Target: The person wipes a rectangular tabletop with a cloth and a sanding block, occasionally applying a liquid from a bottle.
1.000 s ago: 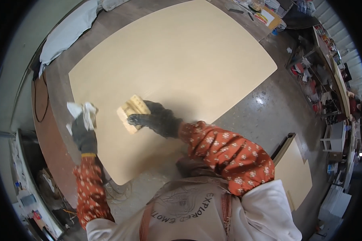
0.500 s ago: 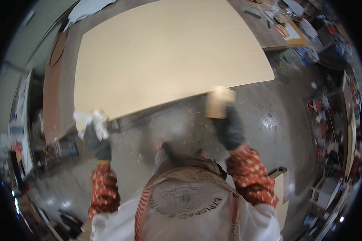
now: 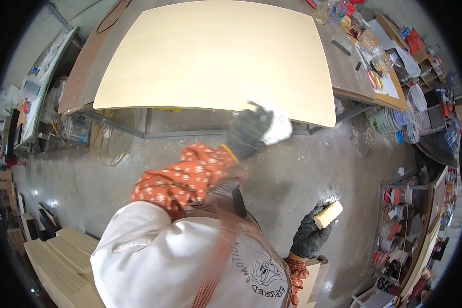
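A large pale cream panel [image 3: 215, 56] with rounded corners lies flat on the workbench, its front edge toward me. My left hand [image 3: 249, 131], in a dark glove, is shut on a crumpled white cloth [image 3: 278, 128] at the right part of that front edge. Blur hides whether the cloth touches the panel. Off to my right and lower down, well apart from the panel, my gloved right hand [image 3: 311, 233] grips a small tan wooden block [image 3: 328, 214]. The block's outer end sticks out past the fingers.
The brown workbench top [image 3: 349, 77] carries tools and clutter on its right side. Beneath it stand metal legs and a coiled cable [image 3: 108, 138]. Pale boards [image 3: 61, 256] are stacked behind me at left. Shelves of spools [image 3: 395, 226] line the right, near a bucket [image 3: 382, 123].
My left hand has carried the cloth from the panel's left front corner rightward along the front edge. My right hand has drawn the block back from the edge, down and to the right.
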`<state>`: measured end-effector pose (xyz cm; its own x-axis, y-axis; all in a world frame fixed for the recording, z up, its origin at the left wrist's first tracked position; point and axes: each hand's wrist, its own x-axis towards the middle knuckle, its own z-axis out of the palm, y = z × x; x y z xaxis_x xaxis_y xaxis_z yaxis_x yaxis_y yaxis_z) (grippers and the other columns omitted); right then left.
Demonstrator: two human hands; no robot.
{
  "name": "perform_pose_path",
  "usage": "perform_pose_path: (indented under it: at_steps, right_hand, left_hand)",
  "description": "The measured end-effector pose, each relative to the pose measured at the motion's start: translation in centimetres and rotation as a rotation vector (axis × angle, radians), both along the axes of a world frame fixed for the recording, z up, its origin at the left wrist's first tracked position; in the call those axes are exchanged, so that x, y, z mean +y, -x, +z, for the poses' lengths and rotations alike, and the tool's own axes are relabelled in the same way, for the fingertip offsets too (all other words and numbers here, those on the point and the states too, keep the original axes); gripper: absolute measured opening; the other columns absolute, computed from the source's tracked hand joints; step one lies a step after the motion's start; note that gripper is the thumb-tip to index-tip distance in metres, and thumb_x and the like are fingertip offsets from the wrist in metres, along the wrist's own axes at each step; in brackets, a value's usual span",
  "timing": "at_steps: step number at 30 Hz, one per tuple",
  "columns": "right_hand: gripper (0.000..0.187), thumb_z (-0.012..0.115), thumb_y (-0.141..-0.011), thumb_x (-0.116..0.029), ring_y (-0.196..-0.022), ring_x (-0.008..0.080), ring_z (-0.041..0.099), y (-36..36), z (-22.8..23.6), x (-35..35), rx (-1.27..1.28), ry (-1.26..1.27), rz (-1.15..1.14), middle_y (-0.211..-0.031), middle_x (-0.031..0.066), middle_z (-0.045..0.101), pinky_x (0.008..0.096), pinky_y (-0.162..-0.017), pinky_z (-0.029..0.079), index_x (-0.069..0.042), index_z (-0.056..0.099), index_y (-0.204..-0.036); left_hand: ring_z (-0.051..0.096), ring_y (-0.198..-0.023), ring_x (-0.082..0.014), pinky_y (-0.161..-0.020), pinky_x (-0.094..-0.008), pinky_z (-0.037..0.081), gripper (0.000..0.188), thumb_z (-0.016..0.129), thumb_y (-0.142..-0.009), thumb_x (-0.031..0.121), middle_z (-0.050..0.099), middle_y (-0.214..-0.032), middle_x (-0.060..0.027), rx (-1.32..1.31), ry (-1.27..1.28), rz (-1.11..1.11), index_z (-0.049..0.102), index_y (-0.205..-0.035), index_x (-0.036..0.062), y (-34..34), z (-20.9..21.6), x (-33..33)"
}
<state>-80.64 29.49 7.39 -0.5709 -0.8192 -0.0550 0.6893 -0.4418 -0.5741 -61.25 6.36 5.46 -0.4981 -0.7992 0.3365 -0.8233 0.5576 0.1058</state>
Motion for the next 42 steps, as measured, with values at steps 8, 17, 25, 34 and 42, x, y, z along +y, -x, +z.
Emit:
perform_pose_path:
  at_steps: [8,17,25,34,42]
  right_hand:
    - [0.047,0.059,-0.089,-0.012,-0.121,0.0284,0.047,14.2,2.6,-3.6,-0.404,0.320,-0.113,-0.132,0.0169,0.049,0.0406,-0.108,0.033,0.006,0.042,-0.129]
    - [0.038,0.049,-0.095,-0.022,-0.113,0.0209,0.053,31.6,2.4,-4.9,-0.098,0.271,0.434,-0.126,0.0095,0.054,0.0361,-0.101,0.039,-0.001,0.047,-0.127]
    - [0.020,0.058,-0.089,-0.008,-0.094,0.0115,0.057,29.3,4.0,-25.5,-0.788,0.407,0.513,-0.104,0.0013,0.060,0.0278,-0.089,0.045,-0.002,0.058,-0.108]
    - [0.042,0.069,-0.082,-0.010,-0.100,0.0157,0.054,35.2,9.2,-43.3,1.105,-0.158,0.276,-0.113,0.0084,0.057,0.0297,-0.088,0.045,0.003,0.053,-0.118]
    - [0.041,0.071,-0.079,-0.021,-0.097,0.0280,0.062,40.0,13.6,-56.9,1.934,0.069,0.045,-0.108,0.0156,0.062,0.0345,-0.085,0.048,-0.003,0.057,-0.113]
  left_hand:
    - [0.050,-0.117,-0.0249,-0.094,-0.0412,0.042,0.045,0.062,-0.076,0.008,0.056,-0.122,-0.0079,0.729,-0.326,-0.681,0.057,-0.120,0.0166,8.6,3.1,-0.4]
    - [0.056,-0.106,-0.0247,-0.085,-0.0371,0.046,0.037,0.062,-0.082,0.018,0.062,-0.110,-0.0102,0.605,0.206,0.604,0.057,-0.117,0.0054,-13.0,-0.9,-4.0]
    - [0.058,-0.101,-0.0285,-0.089,-0.0392,0.043,0.046,0.070,-0.073,0.022,0.064,-0.105,-0.0107,0.241,0.356,0.693,0.060,-0.114,0.0054,1.6,0.3,-3.0]
    - [0.059,-0.096,-0.0315,-0.085,-0.0428,0.045,0.048,0.071,-0.068,0.027,0.064,-0.102,-0.0123,0.367,0.330,0.736,0.064,-0.109,0.0038,20.3,2.1,-2.3]
    - [0.060,-0.101,-0.0309,-0.090,-0.0395,0.045,0.050,0.072,-0.068,0.015,0.064,-0.107,-0.0141,0.401,0.276,0.857,0.059,-0.114,0.0008,21.8,2.1,-1.0]
